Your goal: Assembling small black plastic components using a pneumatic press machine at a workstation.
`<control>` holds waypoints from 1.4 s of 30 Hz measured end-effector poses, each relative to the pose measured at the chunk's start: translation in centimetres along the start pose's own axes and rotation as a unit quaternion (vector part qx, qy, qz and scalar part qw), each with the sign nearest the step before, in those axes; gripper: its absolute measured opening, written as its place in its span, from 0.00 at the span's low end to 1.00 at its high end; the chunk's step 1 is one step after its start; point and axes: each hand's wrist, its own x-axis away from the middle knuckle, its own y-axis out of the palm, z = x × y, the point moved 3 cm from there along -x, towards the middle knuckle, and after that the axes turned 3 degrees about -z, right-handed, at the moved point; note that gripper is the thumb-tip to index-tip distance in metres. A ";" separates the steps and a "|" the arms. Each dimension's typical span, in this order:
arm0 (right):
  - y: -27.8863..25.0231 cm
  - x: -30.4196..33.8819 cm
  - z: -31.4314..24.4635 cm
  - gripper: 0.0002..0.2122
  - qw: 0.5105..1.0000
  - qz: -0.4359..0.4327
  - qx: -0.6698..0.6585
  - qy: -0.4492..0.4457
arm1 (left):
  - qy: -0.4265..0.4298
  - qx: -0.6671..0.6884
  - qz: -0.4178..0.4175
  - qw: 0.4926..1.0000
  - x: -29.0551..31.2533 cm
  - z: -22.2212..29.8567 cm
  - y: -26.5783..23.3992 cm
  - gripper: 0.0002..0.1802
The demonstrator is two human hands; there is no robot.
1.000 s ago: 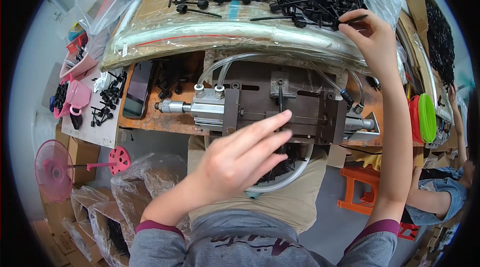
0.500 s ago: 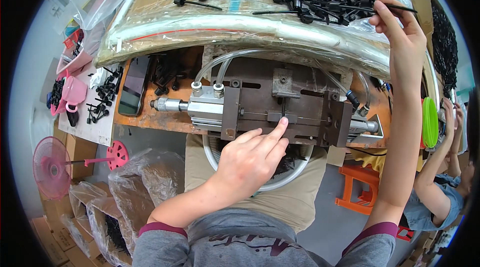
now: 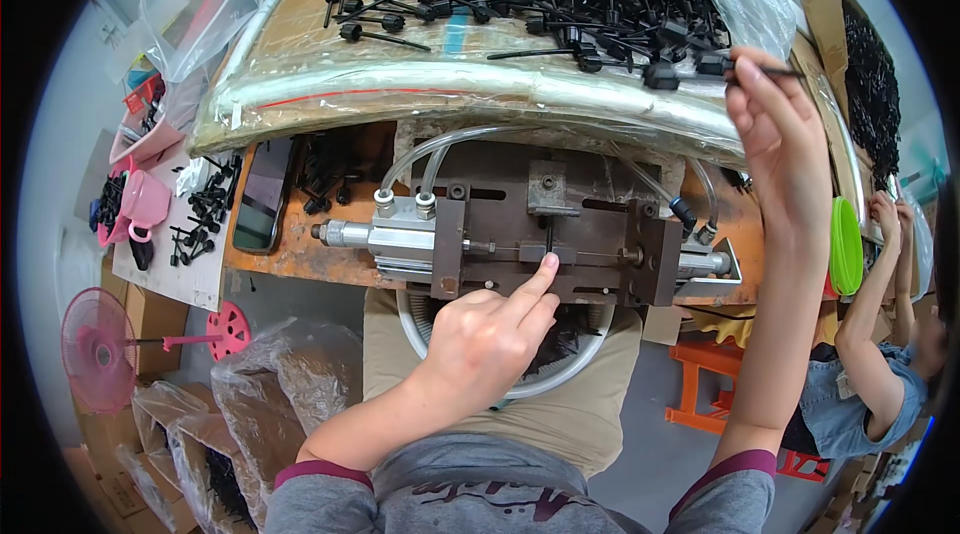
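Note:
My left hand (image 3: 485, 334) reaches over a bench fixture (image 3: 490, 169), index finger stretched out and the other fingers partly curled. Its fingertip presses on a thin black rod (image 3: 549, 234) lying at the small dark block (image 3: 530, 253) in the fixture's middle. Up at the right, my right hand (image 3: 785, 139) pinches a black plastic part with a thin stem and a knobbed head (image 3: 715, 64) between thumb and fingers. The head points left, close to a pile of like parts (image 3: 620, 4) on the raised, plastic-wrapped cardboard surface (image 3: 330, 44).
Silver air cylinders (image 3: 405, 246) with clear hoses flank the fixture. A phone (image 3: 262, 199) lies at its left. Below is a white-rimmed round container (image 3: 560, 384) between my knees. Further off are a pink fan (image 3: 98, 349), an orange stool (image 3: 690, 384) and a co-worker's arm (image 3: 865, 334) at right.
My right hand has come down and slightly left with the stemmed part, whose knobbed head now shows. My left fingertip stays on the rod at the block. The whole view has shifted slightly.

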 end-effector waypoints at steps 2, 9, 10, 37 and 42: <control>1.2 2.0 0.3 0.11 0.999 -0.020 -0.019 0.025 | -0.009 0.017 -0.025 0.999 -0.2 0.0 -0.6 0.16; 5.4 9.0 2.3 0.07 0.988 -0.065 -0.019 0.141 | -0.144 0.498 0.075 0.852 -1.1 1.1 -4.2 0.35; 5.7 9.7 2.7 0.07 0.985 -0.072 -0.034 0.154 | -0.139 0.506 0.059 0.849 -1.1 0.9 -4.6 0.30; 3.1 13.0 3.4 0.07 0.978 -0.014 -0.092 0.188 | -0.017 0.005 0.005 1.000 0.1 0.2 0.1 0.15; 4.0 13.5 3.7 0.06 0.964 -0.049 -0.123 0.231 | -0.043 0.110 0.012 0.993 -0.5 0.3 -1.2 0.19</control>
